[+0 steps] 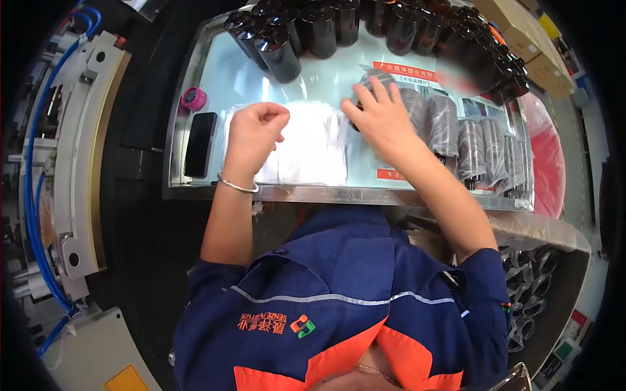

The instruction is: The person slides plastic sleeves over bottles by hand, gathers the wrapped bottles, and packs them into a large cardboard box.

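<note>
My left hand [255, 138], with a bracelet at the wrist, hovers at the left part of a stack of clear plastic bags [313, 146]. Its thumb and fingertips are pinched together; whether anything thin is between them I cannot make out. My right hand [385, 124] rests with fingers spread over a dark bottle in a clear bag [377, 79], which it partly hides. To the right of that hand, several bagged dark bottles [442, 124] lie side by side in a row.
Many unbagged glossy dark bottles [277, 55] stand along the far side of the metal-edged table [326, 194]. A phone [200, 144] and a pink roll [193, 98] lie at the left. Cardboard boxes [512, 29] and a pink bag [544, 156] are at the right.
</note>
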`<state>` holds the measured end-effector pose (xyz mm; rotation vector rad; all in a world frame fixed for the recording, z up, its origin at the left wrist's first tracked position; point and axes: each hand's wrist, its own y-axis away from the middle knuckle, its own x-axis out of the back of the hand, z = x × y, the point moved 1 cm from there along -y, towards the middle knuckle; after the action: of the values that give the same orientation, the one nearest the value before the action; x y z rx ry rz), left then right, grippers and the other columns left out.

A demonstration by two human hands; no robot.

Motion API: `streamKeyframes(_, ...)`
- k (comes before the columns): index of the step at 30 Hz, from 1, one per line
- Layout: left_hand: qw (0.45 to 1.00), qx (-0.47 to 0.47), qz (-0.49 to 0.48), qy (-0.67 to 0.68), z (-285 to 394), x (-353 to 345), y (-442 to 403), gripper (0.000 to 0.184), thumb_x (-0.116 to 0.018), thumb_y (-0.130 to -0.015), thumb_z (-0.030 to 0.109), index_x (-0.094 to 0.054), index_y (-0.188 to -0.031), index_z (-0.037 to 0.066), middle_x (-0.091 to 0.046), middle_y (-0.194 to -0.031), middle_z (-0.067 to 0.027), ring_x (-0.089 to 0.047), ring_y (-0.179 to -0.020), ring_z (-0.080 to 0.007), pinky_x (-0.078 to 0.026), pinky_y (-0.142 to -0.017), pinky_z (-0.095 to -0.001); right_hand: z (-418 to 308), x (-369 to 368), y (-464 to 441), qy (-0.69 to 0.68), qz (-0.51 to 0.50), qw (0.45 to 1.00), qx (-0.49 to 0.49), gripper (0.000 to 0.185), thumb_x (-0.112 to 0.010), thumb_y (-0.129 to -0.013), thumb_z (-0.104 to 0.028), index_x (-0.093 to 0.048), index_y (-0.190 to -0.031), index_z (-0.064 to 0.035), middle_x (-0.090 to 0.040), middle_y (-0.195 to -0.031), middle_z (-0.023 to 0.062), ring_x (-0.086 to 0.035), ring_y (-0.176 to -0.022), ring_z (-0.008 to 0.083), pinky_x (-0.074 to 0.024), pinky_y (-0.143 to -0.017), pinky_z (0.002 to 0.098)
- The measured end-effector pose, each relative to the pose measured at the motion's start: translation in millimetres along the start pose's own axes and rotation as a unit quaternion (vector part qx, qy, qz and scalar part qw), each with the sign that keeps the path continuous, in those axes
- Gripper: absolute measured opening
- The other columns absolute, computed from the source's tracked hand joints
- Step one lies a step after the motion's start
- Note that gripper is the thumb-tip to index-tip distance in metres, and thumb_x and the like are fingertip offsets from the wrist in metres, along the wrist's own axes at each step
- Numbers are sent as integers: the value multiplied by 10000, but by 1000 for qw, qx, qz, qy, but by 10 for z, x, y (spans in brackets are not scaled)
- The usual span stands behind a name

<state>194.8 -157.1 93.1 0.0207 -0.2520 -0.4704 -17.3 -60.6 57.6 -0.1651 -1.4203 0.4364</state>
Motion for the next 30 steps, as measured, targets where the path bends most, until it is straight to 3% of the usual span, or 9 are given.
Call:
streamKeyframes(3, 979, 39, -35, -198, -325, -53, -25, 213, -727, -788, 146, -649, -872, -34, -642, -739, -70, -595, -590, -133, -466, -534, -257, 55, 175, -75, 32, -217, 975, 19, 512, -736, -716, -288, -580, -1169, -109, -574, -1158, 140, -446, -1214, 396, -356, -942, 577)
streamKeyframes(7, 904, -27, -93, -416, -372, -189, 9, 291, -735, -738, 268, -633, -777, -2, -642, -765, -192, -630, -784, -361, -489, -739, -431, 74, 307, -552, -81, -209, 973, -55, 649, -734, -721, -443, -523, -1227, -94, -643, -974, 164, -627, -950, 352, -492, -805, 444)
streamKeyframes(11, 908, -45, -105, -404, -548, -149, -39, 212, -671, -792, 212, -662, -816, 2, -649, -783, -206, -638, -754, -349, -497, -722, -415, 70, 187, -1155, -176, -40, 978, -107, 847, -690, -754, -522, -315, -1406, -131, -662, -793, 170, -653, -764, 351, -513, -654, 446)
streamKeyframes(19, 976, -2, -75, -206, -506, -6, -26, 94, -643, -774, 86, -657, -760, -5, -645, -658, -112, -622, -602, -198, -482, -590, -307, -232, -172, -1741, -187, -131, 965, -127, 731, -753, -714, -442, -431, -1287, -123, -668, -965, 177, -678, -830, 292, -534, -655, 415)
streamKeyframes(21, 980, 66, -105, -153, -495, 24, -14, 91, -687, -788, 72, -633, -798, -1, -576, -640, 12, -531, -550, -58, -396, -495, -196, -268, -267, -1648, -193, 4, 968, -162, 738, -776, -711, -415, -429, -1300, -138, -626, -1033, 243, -670, -824, 311, -536, -677, 403)
streamKeyframes(23, 986, 105, -99, -89, -421, 72, 17, 92, -680, -805, 80, -639, -822, 0, -584, -656, 5, -524, -538, -52, -387, -473, -184, -218, -348, -1527, -241, 66, 956, -156, 713, -789, -688, -370, -446, -1269, -138, -597, -1043, 224, -644, -864, 327, -527, -716, 404)
streamKeyframes(27, 977, 145, -121, 96, -413, 243, 50, 98, -655, -840, 75, -654, -889, -9, -610, -710, -20, -530, -525, -53, -389, -439, -167, -51, -269, -1194, -362, 264, 868, -214, 715, -839, -634, -257, -472, -1193, -6, -568, -1093, 129, -573, -991, 261, -469, -877, 362)
streamKeyframes(29, 975, 136, -132, 120, -433, 258, 49, 105, -638, -855, 65, -659, -913, -20, -625, -748, -35, -538, -521, -60, -391, -435, -172, -21, -255, -948, -595, 254, 720, -251, 553, -739, -786, -303, -484, -1218, -70, -621, -1022, 149, -642, -828, 219, -519, -735, 348)
streamKeyframes(30, 973, 137, -125, 135, -413, 219, 51, 106, -653, -839, 72, -657, -891, -20, -624, -741, -38, -535, -520, -61, -390, -435, -181, -33, -27, -790, -710, 200, 621, -264, 511, -732, -796, -298, -512, -1191, -60, -625, -1041, 104, -617, -910, 204, -492, -815, 363)
